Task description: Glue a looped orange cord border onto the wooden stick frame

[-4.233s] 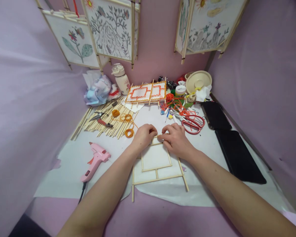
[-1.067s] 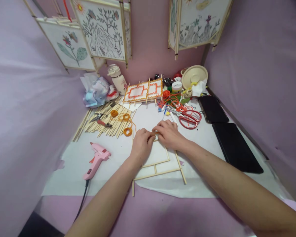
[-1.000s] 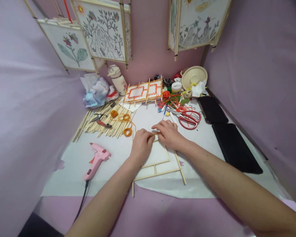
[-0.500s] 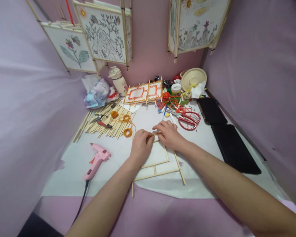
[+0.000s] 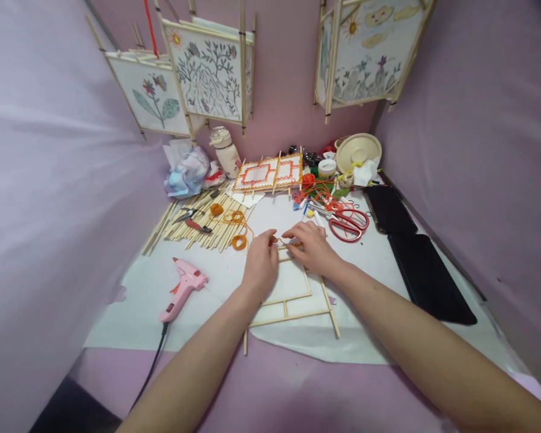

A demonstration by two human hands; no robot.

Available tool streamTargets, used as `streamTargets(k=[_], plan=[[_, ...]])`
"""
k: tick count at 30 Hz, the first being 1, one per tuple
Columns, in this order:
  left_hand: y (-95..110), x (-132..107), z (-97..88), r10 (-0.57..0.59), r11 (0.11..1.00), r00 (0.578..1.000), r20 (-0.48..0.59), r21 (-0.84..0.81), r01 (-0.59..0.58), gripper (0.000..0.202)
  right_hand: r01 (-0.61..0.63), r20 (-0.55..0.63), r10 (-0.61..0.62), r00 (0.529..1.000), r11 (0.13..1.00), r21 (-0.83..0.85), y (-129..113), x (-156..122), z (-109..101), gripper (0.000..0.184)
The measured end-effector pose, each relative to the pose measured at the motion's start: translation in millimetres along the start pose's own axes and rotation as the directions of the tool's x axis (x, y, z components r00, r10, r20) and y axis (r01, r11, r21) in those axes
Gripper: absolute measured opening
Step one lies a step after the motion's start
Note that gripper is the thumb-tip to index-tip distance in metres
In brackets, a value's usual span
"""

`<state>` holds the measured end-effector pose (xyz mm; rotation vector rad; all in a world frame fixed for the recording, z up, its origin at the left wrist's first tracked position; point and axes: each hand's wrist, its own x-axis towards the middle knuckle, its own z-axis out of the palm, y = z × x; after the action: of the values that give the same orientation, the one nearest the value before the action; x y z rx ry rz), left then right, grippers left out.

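Note:
A frame of thin wooden sticks (image 5: 297, 314) lies flat on the white table cover, with a smaller stick frame inside it. At its far bar, my left hand (image 5: 262, 258) pinches an orange cord (image 5: 279, 240). Close beside it, my right hand (image 5: 310, 245) has thumb and fingers closed at the same bar, on the cord where it lies along the stick. A short stretch of cord shows between the two hands. More of this cord runs left to loose orange coils (image 5: 238, 242). Both hands partly hide the far bar.
A pink glue gun (image 5: 184, 287) lies left, its cable running off the near edge. Pliers (image 5: 193, 221) rest on a pile of sticks (image 5: 220, 231). Red-handled scissors (image 5: 348, 224) and two black flat devices (image 5: 428, 276) lie right. A cord-trimmed panel (image 5: 268, 174) is behind; paper lanterns (image 5: 210, 78) hang above.
My left hand has lifted and turned slightly, and the orange cord now shows between the hands. My right hand stays at the far bar. The whole view has shifted a little.

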<state>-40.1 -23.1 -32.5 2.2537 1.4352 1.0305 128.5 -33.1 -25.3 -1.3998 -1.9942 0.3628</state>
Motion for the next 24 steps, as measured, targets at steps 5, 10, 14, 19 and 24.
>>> streamTargets(k=[5,10,14,19,24], plan=[[0.1,-1.8,1.5,0.07,0.996,0.998,0.001,0.048,-0.07,0.047,0.04,-0.027,-0.041,0.999,0.999,-0.024,-9.7,1.4,-0.5,0.026],[-0.4,-3.3,2.9,0.113,0.993,0.993,0.019,0.04,-0.114,0.058,0.078,-0.057,-0.083,0.995,0.994,-0.08,-14.3,3.9,0.2,0.017],[1.3,-3.1,2.7,0.121,0.992,0.99,0.067,0.035,-0.124,0.057,0.08,-0.051,-0.088,0.995,0.987,-0.136,-12.6,5.6,1.3,0.015],[5.6,-2.7,1.0,0.134,0.991,0.99,0.033,0.022,-0.135,0.055,0.011,-0.062,-0.014,0.998,0.998,-0.058,-11.3,6.9,0.8,0.016],[10.9,-1.0,-4.2,0.163,0.986,0.985,-0.05,0.027,-0.162,0.054,-0.111,-0.113,0.12,0.986,0.991,0.08,-7.0,9.5,1.9,0.013]])
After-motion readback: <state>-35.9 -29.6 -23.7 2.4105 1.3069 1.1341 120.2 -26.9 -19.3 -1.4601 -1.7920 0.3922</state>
